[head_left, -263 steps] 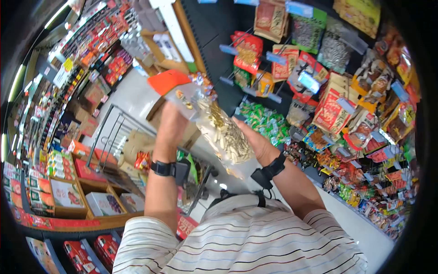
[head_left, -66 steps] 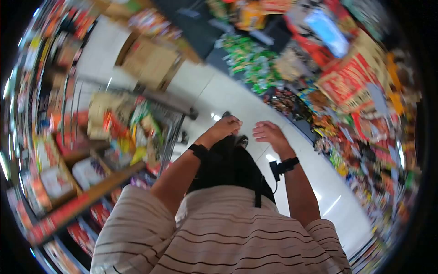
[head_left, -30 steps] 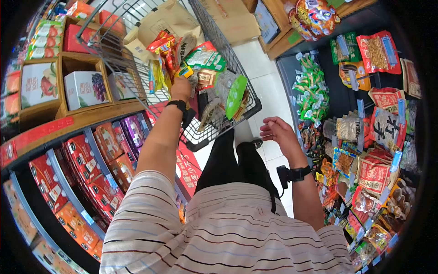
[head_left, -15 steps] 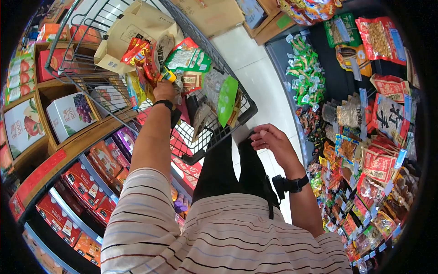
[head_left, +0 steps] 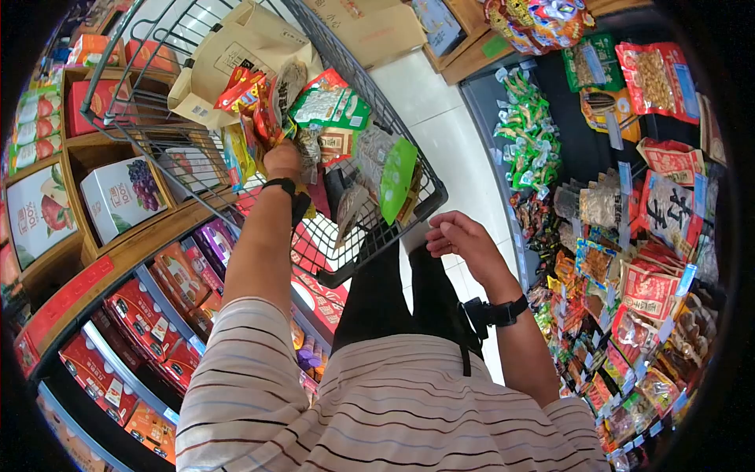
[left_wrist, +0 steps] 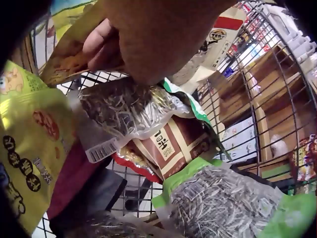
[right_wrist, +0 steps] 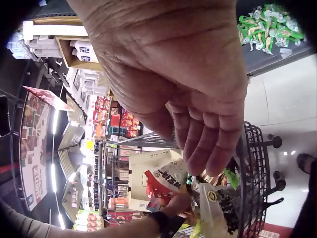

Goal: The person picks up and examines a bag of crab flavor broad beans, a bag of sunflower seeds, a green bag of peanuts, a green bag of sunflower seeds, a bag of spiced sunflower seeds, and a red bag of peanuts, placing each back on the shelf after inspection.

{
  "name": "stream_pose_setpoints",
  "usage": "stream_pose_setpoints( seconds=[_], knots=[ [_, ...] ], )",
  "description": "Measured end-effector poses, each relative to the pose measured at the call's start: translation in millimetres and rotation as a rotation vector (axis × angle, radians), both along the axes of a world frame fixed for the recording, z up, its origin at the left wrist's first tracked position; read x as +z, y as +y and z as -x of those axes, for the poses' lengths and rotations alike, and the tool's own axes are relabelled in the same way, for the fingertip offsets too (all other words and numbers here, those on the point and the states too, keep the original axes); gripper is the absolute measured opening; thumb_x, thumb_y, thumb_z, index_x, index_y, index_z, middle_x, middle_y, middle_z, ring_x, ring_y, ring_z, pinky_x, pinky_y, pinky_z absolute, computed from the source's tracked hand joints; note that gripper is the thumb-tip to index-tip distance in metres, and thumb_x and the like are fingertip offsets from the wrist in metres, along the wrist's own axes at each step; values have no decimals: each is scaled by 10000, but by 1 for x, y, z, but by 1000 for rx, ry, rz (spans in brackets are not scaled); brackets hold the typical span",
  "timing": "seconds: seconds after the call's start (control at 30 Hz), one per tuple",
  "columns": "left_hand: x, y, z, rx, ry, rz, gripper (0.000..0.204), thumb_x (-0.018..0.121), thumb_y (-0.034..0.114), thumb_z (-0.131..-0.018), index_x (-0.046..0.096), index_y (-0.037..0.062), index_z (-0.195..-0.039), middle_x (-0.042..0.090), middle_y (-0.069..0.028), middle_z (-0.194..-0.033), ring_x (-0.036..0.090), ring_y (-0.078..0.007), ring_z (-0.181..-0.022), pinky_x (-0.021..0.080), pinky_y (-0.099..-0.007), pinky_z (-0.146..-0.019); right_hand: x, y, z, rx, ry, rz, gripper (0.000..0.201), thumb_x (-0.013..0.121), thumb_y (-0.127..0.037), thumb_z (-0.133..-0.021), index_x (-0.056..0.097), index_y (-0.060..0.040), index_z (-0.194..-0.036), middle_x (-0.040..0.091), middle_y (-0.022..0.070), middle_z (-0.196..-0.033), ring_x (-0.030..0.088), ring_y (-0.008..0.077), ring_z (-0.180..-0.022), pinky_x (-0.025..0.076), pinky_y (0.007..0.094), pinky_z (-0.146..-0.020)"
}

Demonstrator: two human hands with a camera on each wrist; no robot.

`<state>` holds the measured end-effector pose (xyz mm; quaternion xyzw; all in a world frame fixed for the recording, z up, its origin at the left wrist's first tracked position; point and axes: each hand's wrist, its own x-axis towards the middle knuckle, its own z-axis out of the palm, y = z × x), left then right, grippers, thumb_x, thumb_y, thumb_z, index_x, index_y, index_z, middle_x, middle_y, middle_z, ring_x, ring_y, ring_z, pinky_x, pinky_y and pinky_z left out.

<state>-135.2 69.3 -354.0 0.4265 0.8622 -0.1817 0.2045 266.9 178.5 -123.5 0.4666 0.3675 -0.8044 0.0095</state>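
Observation:
My left hand (head_left: 283,161) reaches down into a wire shopping cart (head_left: 431,203) among piled snack bags. In the left wrist view its curled fingers grip a yellow-brown packet (left_wrist: 69,57). Around that hand lie a yellow bag (left_wrist: 39,144), a clear bag of thin dried strips (left_wrist: 126,106), a brown-and-cream packet (left_wrist: 171,146) and a green-edged clear bag (left_wrist: 223,203). Red packets (head_left: 244,90) and a green-and-white bag (head_left: 334,106) sit just beyond it. My right hand (head_left: 464,240) hovers beside the cart's near corner, fingers loosely bent, holding nothing.
A beige paper bag (head_left: 236,59) stands in the cart's far end. Snack racks (head_left: 645,283) line the right side, with green-wrapped sweets (head_left: 527,130). Boxed goods (head_left: 122,200) fill wooden shelves at left. A cardboard box (head_left: 377,31) stands behind the cart.
A long bag of pale pieces was in my hands at first; later both hands were bare. The view then turned to the cart, and my left hand went in among the bags.

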Motion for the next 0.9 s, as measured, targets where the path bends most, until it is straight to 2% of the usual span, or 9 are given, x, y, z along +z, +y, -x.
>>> stream_pose_setpoints(
  seconds=[0.17, 0.37, 0.47, 0.5, 0.6, 0.7, 0.73, 0.83, 0.9],
  knots=[
    [26, -2, 7, 9, 2, -45, 261, 477, 205, -928, 622, 27, -1052, 724, -182, -965, 716, -336, -892, 570, -443, -745, 4, -4, 2, 6, 19, 14, 287, 508, -229, -1014, 572, -5, -1180, 663, 116, -1007, 664, 183, -875, 548, 315, -814],
    [80, 2, 9, 103, -25, -109, 326, 464, 290, -932, 626, 30, -1043, 716, -214, -925, 705, -375, -889, 555, -483, -771, 11, -3, 4, 40, 47, -6, 268, 500, -227, -1014, 582, -22, -1166, 656, 101, -1015, 659, 178, -897, 546, 308, -801],
    [110, -1, 5, 53, 5, -152, 354, 486, 361, -944, 631, 56, -1047, 706, -216, -879, 693, -386, -870, 545, -498, -750, 14, -2, 0, 43, 72, -17, 265, 500, -227, -1014, 583, -26, -1165, 657, 101, -1017, 661, 178, -889, 546, 306, -799],
    [122, -3, 3, 24, 20, -166, 364, 498, 390, -950, 633, 67, -1050, 702, -214, -860, 689, -388, -860, 541, -502, -736, 15, -1, -1, 41, 81, -17, 263, 501, -227, -1014, 583, -27, -1165, 657, 100, -1017, 662, 177, -886, 546, 304, -799],
    [184, -5, -8, -15, 2, -207, 324, 523, 347, -942, 627, 55, -1035, 693, -220, -921, 672, -393, -870, 527, -485, -758, 18, 1, -6, 38, 105, -32, 272, 508, -242, -1018, 584, -28, -1167, 660, 91, -1006, 663, 166, -879, 545, 298, -794],
    [249, -14, -16, -97, -172, -406, 277, 511, 273, -908, 601, 20, -975, 663, -235, -1095, 653, -385, -933, 515, -506, -773, 26, 4, -9, 68, 143, -94, 285, 518, -262, -1020, 584, -34, -1177, 658, 85, -1003, 659, 159, -883, 541, 295, -798],
    [274, -15, -20, -98, -269, -404, 291, 513, 237, -896, 605, 23, -1070, 655, -204, -1093, 655, -331, -939, 510, -443, -783, 33, 6, -8, 74, 162, -115, 287, 518, -263, -1019, 584, -34, -1179, 657, 85, -1003, 659, 159, -886, 541, 295, -800],
    [334, -21, -39, 86, -753, -659, 368, 496, 228, -899, 603, 30, -1190, 649, -84, -956, 624, -209, -915, 482, -354, -790, 52, 16, -3, 95, 232, -246, 312, 526, -261, -1010, 571, -16, -1198, 650, 90, -1039, 656, 168, -923, 540, 311, -824],
    [358, -18, -45, 260, -958, -707, 399, 495, 200, -900, 572, 2, -1237, 646, -57, -1012, 612, -168, -929, 477, -311, -817, 65, 23, 1, 84, 297, -366, 323, 528, -257, -1006, 563, -6, -1206, 646, 94, -1061, 653, 172, -946, 540, 320, -835]
  ],
)
